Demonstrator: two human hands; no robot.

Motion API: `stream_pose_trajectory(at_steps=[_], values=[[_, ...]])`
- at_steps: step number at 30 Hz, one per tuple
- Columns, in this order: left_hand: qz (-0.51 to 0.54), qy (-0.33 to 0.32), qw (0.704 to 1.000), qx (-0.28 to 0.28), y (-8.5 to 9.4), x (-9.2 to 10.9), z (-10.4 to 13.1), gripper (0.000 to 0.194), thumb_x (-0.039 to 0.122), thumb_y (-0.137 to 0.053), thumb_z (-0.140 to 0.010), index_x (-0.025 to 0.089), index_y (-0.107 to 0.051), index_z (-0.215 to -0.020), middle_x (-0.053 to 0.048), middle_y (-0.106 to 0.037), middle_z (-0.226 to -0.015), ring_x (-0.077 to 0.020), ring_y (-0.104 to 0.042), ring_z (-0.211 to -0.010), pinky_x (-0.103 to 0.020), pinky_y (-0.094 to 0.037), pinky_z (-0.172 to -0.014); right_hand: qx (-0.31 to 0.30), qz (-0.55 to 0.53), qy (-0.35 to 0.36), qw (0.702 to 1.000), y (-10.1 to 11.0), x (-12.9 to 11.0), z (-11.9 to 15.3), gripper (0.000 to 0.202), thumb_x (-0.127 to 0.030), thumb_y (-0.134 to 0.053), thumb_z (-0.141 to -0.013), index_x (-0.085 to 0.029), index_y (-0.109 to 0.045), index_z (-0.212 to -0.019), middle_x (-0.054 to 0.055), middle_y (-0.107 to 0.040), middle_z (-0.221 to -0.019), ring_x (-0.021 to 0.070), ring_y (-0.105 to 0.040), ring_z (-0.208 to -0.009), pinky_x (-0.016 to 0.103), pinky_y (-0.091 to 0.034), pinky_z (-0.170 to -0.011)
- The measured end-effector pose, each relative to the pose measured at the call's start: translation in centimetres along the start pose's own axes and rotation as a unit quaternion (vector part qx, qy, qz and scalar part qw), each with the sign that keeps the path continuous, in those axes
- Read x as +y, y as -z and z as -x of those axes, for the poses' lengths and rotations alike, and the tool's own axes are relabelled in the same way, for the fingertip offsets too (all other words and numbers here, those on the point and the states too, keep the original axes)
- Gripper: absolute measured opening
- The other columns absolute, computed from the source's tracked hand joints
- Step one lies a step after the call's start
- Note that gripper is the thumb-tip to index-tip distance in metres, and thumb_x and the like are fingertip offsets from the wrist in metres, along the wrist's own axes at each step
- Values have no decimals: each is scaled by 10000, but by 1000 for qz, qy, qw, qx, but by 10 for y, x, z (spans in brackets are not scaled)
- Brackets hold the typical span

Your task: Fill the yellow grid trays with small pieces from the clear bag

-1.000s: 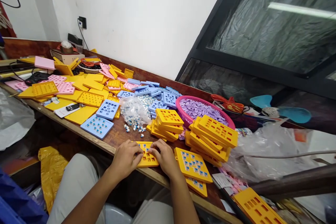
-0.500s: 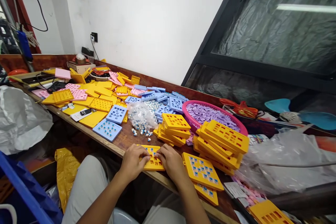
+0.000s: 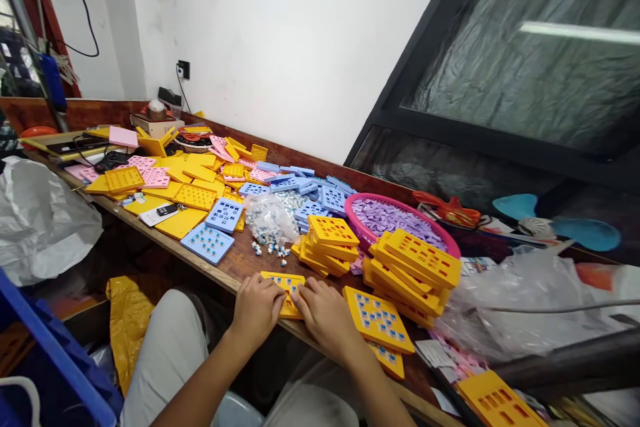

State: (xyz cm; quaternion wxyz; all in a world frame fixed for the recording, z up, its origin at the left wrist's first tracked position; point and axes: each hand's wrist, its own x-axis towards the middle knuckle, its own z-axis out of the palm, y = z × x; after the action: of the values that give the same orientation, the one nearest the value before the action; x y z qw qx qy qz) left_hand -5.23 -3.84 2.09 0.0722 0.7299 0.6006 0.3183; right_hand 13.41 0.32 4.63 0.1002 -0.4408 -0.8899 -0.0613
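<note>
One yellow board (image 3: 289, 305) between left hand (image 3: 254, 311) and right hand (image 3: 329, 317); fingers (image 3: 269, 289) curled nearly closed, cannot tell if gripping.

Tabletop (image 3: 245, 261): brown wood, pale front edge (image 3: 200, 262). Bearing directly: yellow plate (image 3: 287, 280) at that edge; blue plate (image 3: 207, 243) leftward; loose blue-and-white parts (image 3: 271, 249) beside a clear bag (image 3: 271, 217); shorter yellow stack (image 3: 333, 232); taller yellow stack (image 3: 419, 263). Farther left, overlapping yellow boards (image 3: 203, 173) and pink boards (image 3: 156, 177), partly hiding the surface.
</note>
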Motion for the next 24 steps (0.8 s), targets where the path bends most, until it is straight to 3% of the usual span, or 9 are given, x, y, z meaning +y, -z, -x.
stream_pose_trajectory(at_steps=[3,7,10,13,18,21,24], values=[[-51,-13,999,-3,4,8,5,222,315,-543,-999,236,-750,-1003,-74,-734,-1000,-268,-572,-993,-431,-434,-852,2,-37,-18,999,4,10,-28,264,-281,-474,-1036,-225,-701,-913,57,-688,-937,203,-643,-864,308,-423,-738],[-99,-39,994,-17,5,19,11,242,368,-559,-986,226,-734,-1074,-86,-726,-1041,-293,-573,-1039,-481,-433,-909,21,-88,-39,995,-10,13,-70,146,-197,-629,-930,-256,-698,-1045,40,-704,-1033,181,-668,-904,250,-426,-726],[-124,-57,990,-29,0,24,15,276,341,-533,-994,187,-723,-1124,-100,-712,-1076,-299,-577,-1058,-510,-427,-953,0,-99,-41,994,-24,12,-94,177,-109,-717,-815,-250,-739,-919,46,-725,-958,196,-685,-863,250,-431,-714],[-138,-69,988,-23,-9,26,20,314,281,-502,-1001,153,-693,-1214,-119,-691,-1173,-300,-576,-1096,-509,-428,-969,-4,-112,-36,993,-28,11,-102,130,-97,-719,-797,-224,-740,-775,49,-732,-834,203,-690,-814,259,-443,-718],[-122,-68,990,-22,-9,26,28,330,300,-514,-990,147,-679,-1232,-141,-684,-1212,-318,-573,-1148,-509,-432,-982,31,-180,-33,983,-12,13,-71,115,-240,-627,-922,-207,-732,-888,49,-747,-912,193,-681,-860,277,-488,-786],[-59,-72,995,-20,1,16,23,283,327,-555,-975,182,-698,-1171,-115,-707,-1160,-293,-599,-1113,-458,-460,-959,95,-334,-50,937,-6,15,-33,223,-356,-578,-966,-197,-726,-1015,64,-744,-972,215,-679,-888,332,-525,-834],[60,-55,997,-1,13,-10,1,244,335,-530,-1001,206,-718,-1087,-74,-724,-1089,-219,-643,-1024,-350,-490,-918,155,-404,-85,897,-11,12,2,348,-427,-519,-1002,-206,-706,-1195,97,-720,-1100,242,-668,-1003,377,-522,-906]])
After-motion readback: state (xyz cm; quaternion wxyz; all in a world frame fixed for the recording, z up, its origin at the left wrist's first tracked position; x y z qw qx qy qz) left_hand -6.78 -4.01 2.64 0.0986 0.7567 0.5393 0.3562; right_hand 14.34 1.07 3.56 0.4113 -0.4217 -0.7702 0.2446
